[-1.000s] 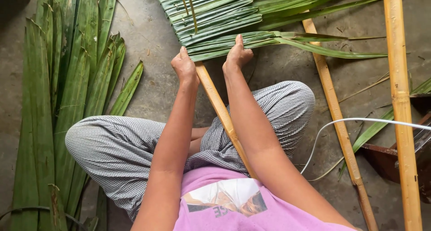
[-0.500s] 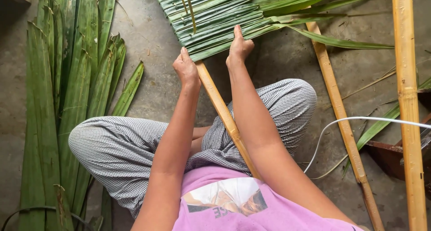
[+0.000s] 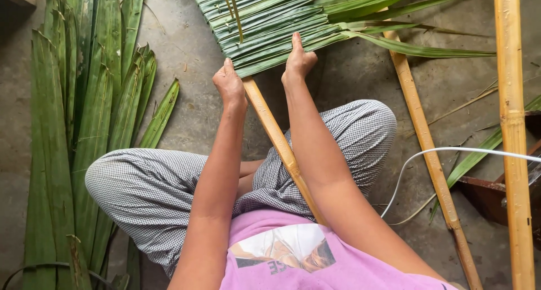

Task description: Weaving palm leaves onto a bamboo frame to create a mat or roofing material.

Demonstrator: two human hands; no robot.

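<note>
I sit cross-legged on a concrete floor. A bamboo pole [image 3: 276, 135] runs from my lap up to a panel of folded green palm leaves [image 3: 270, 25] stitched along it. My left hand [image 3: 230, 86] is closed around the pole and the lowest leaf at the panel's bottom edge. Just to its right, my right hand [image 3: 298, 58] presses on the lowest leaves with a finger stretched upward over them. The loose ends of those leaves [image 3: 417, 47] trail off to the right.
A pile of long loose palm leaves [image 3: 79, 132] lies on the floor at my left. Two more bamboo poles [image 3: 428, 149] [image 3: 514, 138] lie at the right. A white cable [image 3: 451, 152] curves across them, and a dark wooden object [image 3: 490, 197] sits at the far right.
The lowest leaf has been pushed up tight against the panel. Both hands have shifted slightly upward, and the leaf's loose end now lies higher at the right.
</note>
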